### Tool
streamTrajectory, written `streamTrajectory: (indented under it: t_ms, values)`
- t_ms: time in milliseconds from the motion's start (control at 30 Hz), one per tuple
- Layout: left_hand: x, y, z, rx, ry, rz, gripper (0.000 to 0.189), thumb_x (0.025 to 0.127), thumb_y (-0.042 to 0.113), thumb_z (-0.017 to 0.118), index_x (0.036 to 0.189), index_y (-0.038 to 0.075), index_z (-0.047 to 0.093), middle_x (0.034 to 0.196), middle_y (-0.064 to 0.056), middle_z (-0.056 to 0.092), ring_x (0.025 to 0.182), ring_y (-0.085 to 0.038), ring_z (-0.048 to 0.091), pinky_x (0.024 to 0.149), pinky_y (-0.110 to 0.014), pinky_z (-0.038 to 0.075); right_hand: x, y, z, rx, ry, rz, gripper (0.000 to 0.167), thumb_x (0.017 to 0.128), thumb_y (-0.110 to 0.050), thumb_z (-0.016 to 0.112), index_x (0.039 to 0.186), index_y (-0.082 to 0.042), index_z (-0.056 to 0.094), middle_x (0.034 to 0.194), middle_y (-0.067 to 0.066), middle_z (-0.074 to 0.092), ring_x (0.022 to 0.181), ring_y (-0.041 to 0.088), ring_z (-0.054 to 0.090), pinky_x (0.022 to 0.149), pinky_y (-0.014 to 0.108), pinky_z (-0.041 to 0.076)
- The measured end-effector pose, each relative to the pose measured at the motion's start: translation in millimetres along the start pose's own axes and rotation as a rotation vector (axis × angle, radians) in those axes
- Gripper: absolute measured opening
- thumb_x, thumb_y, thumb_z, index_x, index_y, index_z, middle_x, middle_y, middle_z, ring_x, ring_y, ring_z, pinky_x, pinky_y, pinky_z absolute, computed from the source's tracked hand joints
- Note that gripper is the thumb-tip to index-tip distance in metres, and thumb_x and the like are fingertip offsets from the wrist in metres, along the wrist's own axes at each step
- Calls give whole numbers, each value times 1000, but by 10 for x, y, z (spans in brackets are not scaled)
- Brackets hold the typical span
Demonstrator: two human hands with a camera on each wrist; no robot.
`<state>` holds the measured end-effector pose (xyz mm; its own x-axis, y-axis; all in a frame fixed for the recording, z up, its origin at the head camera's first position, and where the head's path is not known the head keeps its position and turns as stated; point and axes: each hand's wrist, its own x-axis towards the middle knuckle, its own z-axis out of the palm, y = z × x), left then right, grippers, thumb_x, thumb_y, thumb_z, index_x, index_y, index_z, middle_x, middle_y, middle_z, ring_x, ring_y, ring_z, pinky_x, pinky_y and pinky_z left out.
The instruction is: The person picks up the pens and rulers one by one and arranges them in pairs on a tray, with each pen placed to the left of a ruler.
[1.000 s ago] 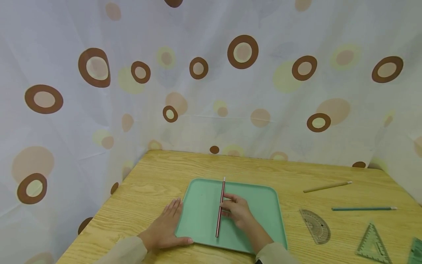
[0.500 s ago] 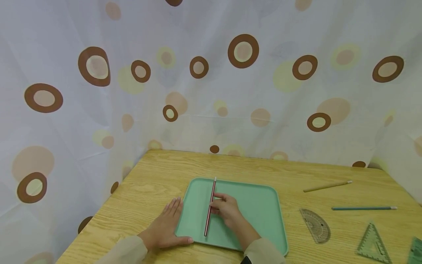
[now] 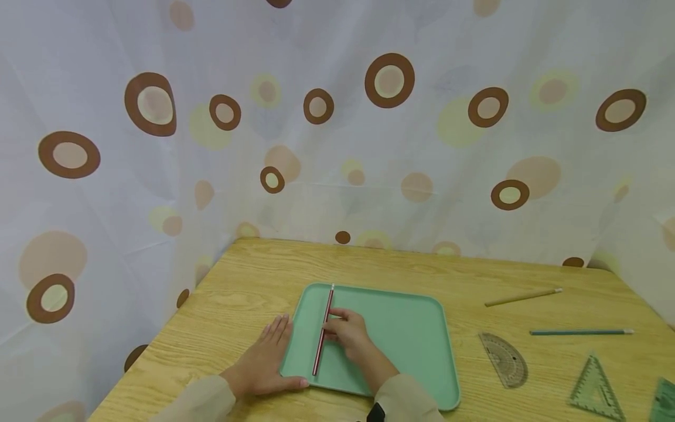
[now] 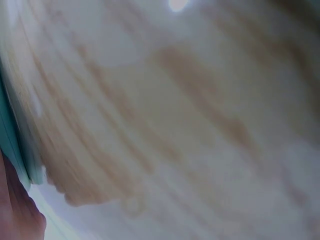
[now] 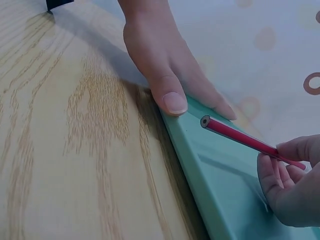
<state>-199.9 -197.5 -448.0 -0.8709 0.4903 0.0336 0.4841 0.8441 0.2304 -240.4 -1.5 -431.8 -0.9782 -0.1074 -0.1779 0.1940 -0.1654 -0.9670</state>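
My right hand (image 3: 348,334) pinches a dark red pencil (image 3: 319,351) between thumb and fingers, over the left part of a green tray (image 3: 406,346). The pencil's white-tipped end points to the tray's far edge. In the right wrist view the red pencil (image 5: 240,136) shows its unsharpened near end above the tray surface, with its shadow below. My left hand (image 3: 266,363) lies with straight fingers along the tray's left edge, the thumb at its near left corner. The left wrist view catches only a bit of the hand (image 4: 22,215) beside the tray's side (image 4: 15,135).
Right of the tray on the wooden table (image 3: 474,381) lie a tan pencil (image 3: 522,298), a blue pencil (image 3: 580,332), a clear protractor (image 3: 504,360) and a green set square (image 3: 596,390). Another green piece (image 3: 665,401) is cut off at the right. A patterned curtain (image 3: 343,146) surrounds the table.
My right hand has carried the red pencil leftward across the tray, toward its left edge. The left hand and the things on the right stay where they were.
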Motion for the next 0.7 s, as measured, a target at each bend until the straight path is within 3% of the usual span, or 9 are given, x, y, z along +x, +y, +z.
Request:
streamTrajectory:
  t_ms: [400, 700]
  values:
    - [-14, -9, -10, -19, -8, -10, 109, 77, 70, 52, 145, -9, 16, 152, -27, 13, 142, -38, 11, 115, -50, 17, 31, 4, 232, -51, 54, -5, 41, 77, 14, 58, 117, 18, 49, 77, 14, 60, 53, 7, 54, 55, 23, 54]
    - [-35, 24, -39, -12, 14, 19, 109, 78, 69, 52, 143, -12, 19, 150, -31, 15, 141, -41, 14, 114, -51, 19, 16, -21, 314, -166, 131, 0, 37, 74, 12, 58, 112, 15, 55, 72, 8, 56, 50, 7, 53, 52, 23, 53]
